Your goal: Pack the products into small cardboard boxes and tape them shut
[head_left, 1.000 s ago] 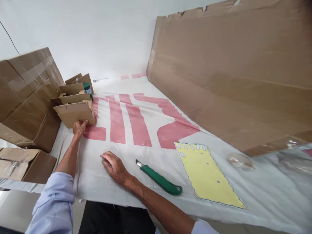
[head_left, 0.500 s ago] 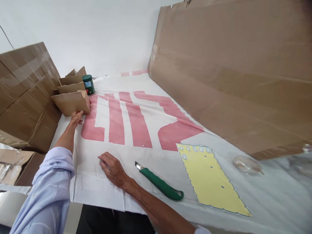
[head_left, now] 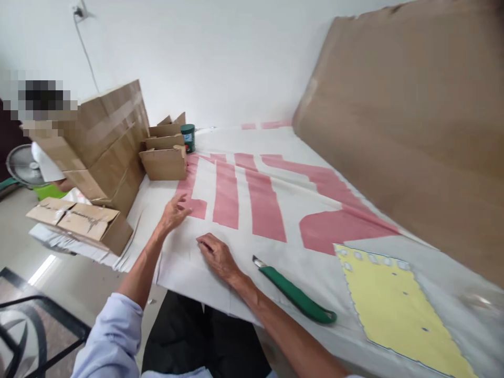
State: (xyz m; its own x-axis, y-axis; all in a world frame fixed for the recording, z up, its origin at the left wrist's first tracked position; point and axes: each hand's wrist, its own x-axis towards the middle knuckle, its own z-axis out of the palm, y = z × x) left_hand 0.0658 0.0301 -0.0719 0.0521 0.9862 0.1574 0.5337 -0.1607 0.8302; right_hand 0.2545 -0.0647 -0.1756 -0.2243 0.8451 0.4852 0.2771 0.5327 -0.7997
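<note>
My left hand (head_left: 174, 214) hovers over the pink-and-white table cover (head_left: 226, 197), its fingers apart and holding nothing. It is a short way in front of a group of small open cardboard boxes (head_left: 164, 165). My right hand (head_left: 219, 258) rests on the white part of the cover near the front edge, with fingers curled together; whatever may be inside them is hidden. To the right of that hand lies a green utility knife (head_left: 297, 294) with its blade tip out. A yellow sheet with a wavy border (head_left: 397, 299) lies flat beyond the knife.
A dark green tub (head_left: 188, 138) stands beside the small boxes. Large cartons (head_left: 106, 136) rise at the left, with a long taped box (head_left: 81, 223) in front. A tall cardboard box (head_left: 401, 115) borders the right side. Behind the cartons is another person, partly hidden.
My left hand has left the nearest small box and come back toward me, its fingers spreading. The view has turned left. My right hand stays resting on the table.
</note>
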